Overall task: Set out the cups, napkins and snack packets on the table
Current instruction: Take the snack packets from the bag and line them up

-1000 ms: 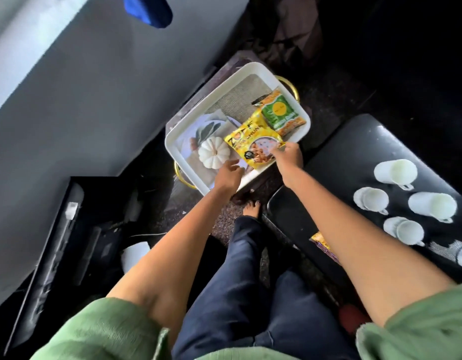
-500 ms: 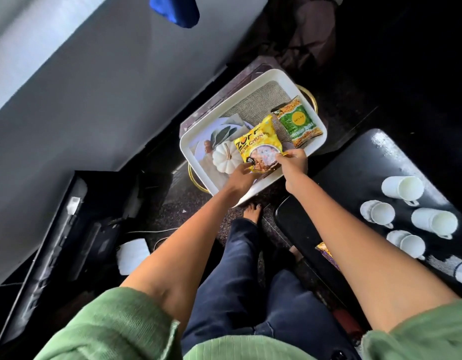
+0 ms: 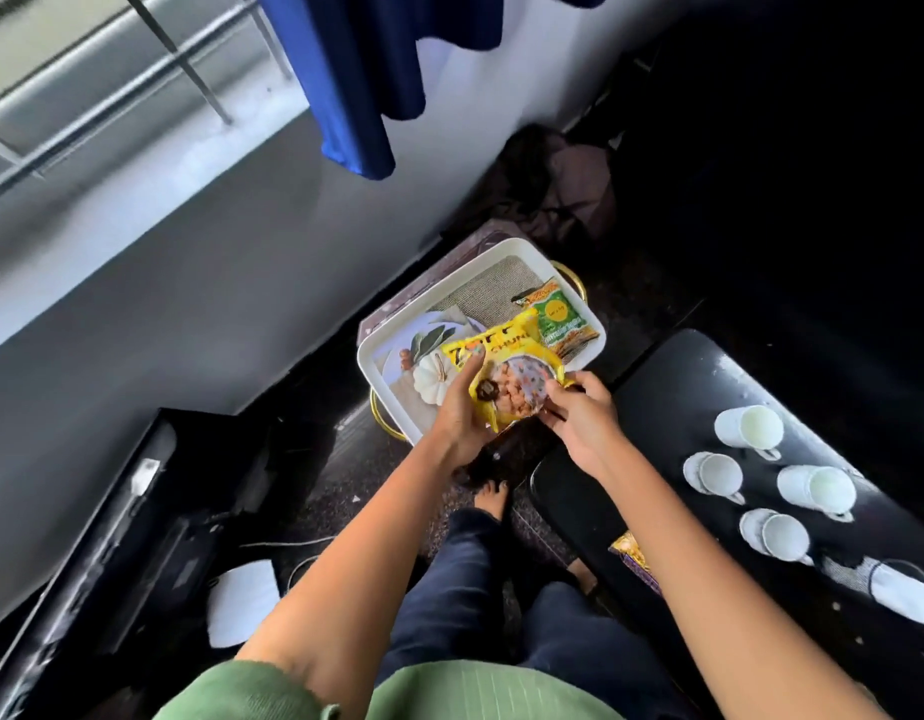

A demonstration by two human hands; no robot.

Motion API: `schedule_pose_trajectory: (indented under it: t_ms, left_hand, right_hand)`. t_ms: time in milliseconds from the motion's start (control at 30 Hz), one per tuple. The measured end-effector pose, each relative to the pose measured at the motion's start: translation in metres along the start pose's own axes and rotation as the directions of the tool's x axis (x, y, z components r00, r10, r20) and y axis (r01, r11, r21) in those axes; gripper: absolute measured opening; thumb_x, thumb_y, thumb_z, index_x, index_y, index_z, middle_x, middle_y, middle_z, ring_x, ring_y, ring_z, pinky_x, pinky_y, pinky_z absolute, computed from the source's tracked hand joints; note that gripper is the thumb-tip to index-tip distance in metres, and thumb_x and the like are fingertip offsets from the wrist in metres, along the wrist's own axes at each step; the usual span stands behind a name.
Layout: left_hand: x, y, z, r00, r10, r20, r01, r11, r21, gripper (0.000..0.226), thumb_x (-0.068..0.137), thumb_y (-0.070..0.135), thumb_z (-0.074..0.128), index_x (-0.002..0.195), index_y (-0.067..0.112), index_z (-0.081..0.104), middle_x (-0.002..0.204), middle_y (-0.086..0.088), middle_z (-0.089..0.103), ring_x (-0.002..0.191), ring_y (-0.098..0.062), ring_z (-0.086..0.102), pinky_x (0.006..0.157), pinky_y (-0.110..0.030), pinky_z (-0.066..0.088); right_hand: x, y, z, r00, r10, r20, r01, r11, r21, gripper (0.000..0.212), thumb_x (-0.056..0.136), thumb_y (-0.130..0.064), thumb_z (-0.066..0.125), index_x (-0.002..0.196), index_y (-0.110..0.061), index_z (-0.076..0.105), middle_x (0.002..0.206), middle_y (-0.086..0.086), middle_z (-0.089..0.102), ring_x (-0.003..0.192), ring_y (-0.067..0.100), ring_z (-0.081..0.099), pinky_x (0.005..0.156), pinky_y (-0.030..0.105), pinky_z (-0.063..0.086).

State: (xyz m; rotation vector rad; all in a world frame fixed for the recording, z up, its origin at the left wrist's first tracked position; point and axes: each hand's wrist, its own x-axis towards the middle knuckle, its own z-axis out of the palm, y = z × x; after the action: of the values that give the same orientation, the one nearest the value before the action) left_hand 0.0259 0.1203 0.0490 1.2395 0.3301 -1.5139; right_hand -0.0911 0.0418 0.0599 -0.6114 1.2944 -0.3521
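The black worktop [image 3: 673,407] lies to the right of both grips, with white cups [image 3: 750,428] already standing on its far right part, well apart from the hands. The white tray [image 3: 376,366] sits just beyond and beneath the grips; in it, past the held packet, lies a green snack packet [image 3: 558,319] whose print is too small to read. The yellow snack packet [image 3: 506,366] is held over the tray's near edge, its long axis running away from the person. The left hand [image 3: 462,413] grips its left side and the right hand [image 3: 579,407] pinches its right corner. The right hand is nearer the worktop, so the carry likely goes rightward. Its lettering reads partly "CHUN".
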Motion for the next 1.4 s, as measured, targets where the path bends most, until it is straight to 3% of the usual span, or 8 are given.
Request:
schedule_pose_trajectory:
  t_ms: [167, 467, 567, 700, 867, 1100, 1233, 1400]
  left_hand:
    - [-0.018, -0.003, 0.032, 0.997, 0.046, 0.056, -0.057, 0.973, 0.222, 0.017, 0.089, 0.030, 0.062, 0.092, 0.013, 0.063, 0.077, -0.003, 0.075, 0.068, -0.019, 0.072, 0.062, -0.029, 0.059]
    - [-0.051, -0.053, 0.094, 0.973, 0.028, 0.229, -0.147, 0.842, 0.520, 0.024, 0.084, 0.023, 0.070, 0.104, 0.011, 0.066, 0.097, -0.010, 0.074, 0.079, -0.023, 0.072, 0.068, -0.031, 0.059]
    - [-0.060, -0.072, 0.116, 0.947, 0.005, 0.320, -0.195, 0.802, 0.565, 0.018, 0.085, 0.024, 0.068, 0.101, 0.015, 0.066, 0.093, -0.005, 0.076, 0.080, -0.020, 0.073, 0.066, -0.030, 0.059]
    - [-0.067, -0.091, 0.137, 0.923, -0.023, 0.384, -0.229, 0.769, 0.597, 0.024, 0.088, 0.028, 0.064, 0.109, 0.017, 0.062, 0.108, -0.007, 0.070, 0.101, -0.026, 0.066, 0.090, -0.042, 0.054]
    - [-0.069, -0.111, 0.141, 0.932, -0.100, 0.350, -0.189, 0.690, 0.699, 0.023, 0.087, 0.030, 0.067, 0.100, 0.012, 0.069, 0.091, -0.004, 0.073, 0.083, -0.014, 0.070, 0.073, -0.027, 0.059]
    - [-0.069, -0.125, 0.153, 0.924, -0.015, 0.383, -0.253, 0.724, 0.641, 0.012, 0.085, 0.020, 0.068, 0.085, 0.008, 0.066, 0.062, 0.002, 0.070, 0.064, -0.011, 0.070, 0.065, -0.026, 0.059]
    - [-0.071, -0.133, 0.160, 0.912, -0.064, 0.405, -0.224, 0.749, 0.623, 0.010, 0.084, 0.016, 0.067, 0.090, 0.008, 0.070, 0.074, -0.004, 0.074, 0.072, -0.015, 0.072, 0.067, -0.028, 0.060]
    - [-0.074, -0.138, 0.166, 0.892, -0.148, 0.428, -0.191, 0.734, 0.651, 0.028, 0.072, 0.017, 0.073, 0.099, 0.010, 0.072, 0.096, -0.009, 0.075, 0.087, -0.020, 0.072, 0.081, -0.031, 0.059]
  right_hand:
    - [-0.033, -0.002, -0.047, 0.995, -0.004, 0.102, -0.001, 0.999, 0.052, 0.015, 0.089, 0.002, 0.051, 0.093, -0.013, 0.052, 0.096, 0.011, 0.063, 0.086, 0.022, 0.061, 0.076, 0.036, 0.053]
    - [-0.078, -0.033, -0.124, 0.969, -0.239, 0.058, 0.241, 0.970, -0.032, 0.022, 0.084, -0.035, 0.065, 0.096, -0.017, 0.068, 0.094, 0.004, 0.074, 0.089, 0.020, 0.069, 0.078, 0.035, 0.054]
    - [-0.089, -0.036, -0.149, 0.948, -0.309, -0.079, 0.309, 0.951, -0.011, 0.019, 0.082, -0.024, 0.071, 0.095, -0.011, 0.068, 0.089, 0.005, 0.075, 0.087, 0.023, 0.071, 0.075, 0.034, 0.057]
    - [-0.101, -0.033, -0.177, 0.913, -0.326, -0.244, 0.341, 0.940, 0.022, 0.005, 0.083, -0.021, 0.070, 0.085, -0.017, 0.066, 0.092, 0.008, 0.073, 0.090, 0.027, 0.070, 0.083, 0.043, 0.056]
    - [-0.114, -0.035, -0.209, 0.886, -0.329, -0.326, 0.371, 0.925, 0.076, 0.004, 0.086, -0.018, 0.066, 0.083, -0.017, 0.064, 0.099, 0.012, 0.070, 0.097, 0.032, 0.067, 0.089, 0.050, 0.053]
    - [-0.128, -0.032, -0.238, 0.967, -0.252, -0.035, 0.254, 0.956, 0.149, 0.051, 0.070, -0.039, 0.076, 0.112, -0.013, 0.061, 0.113, 0.011, 0.069, 0.106, 0.030, 0.065, 0.093, 0.050, 0.051]
    - [-0.128, -0.024, -0.247, 0.954, -0.289, -0.082, 0.296, 0.950, 0.096, 0.029, 0.073, -0.011, 0.077, 0.100, -0.012, 0.066, 0.107, 0.014, 0.071, 0.096, 0.027, 0.068, 0.085, 0.044, 0.055]
    - [-0.126, -0.022, -0.260, 0.931, -0.345, -0.121, 0.353, 0.934, 0.051, 0.028, 0.070, -0.010, 0.079, 0.091, -0.019, 0.064, 0.092, 0.003, 0.073, 0.086, 0.020, 0.069, 0.074, 0.037, 0.056]
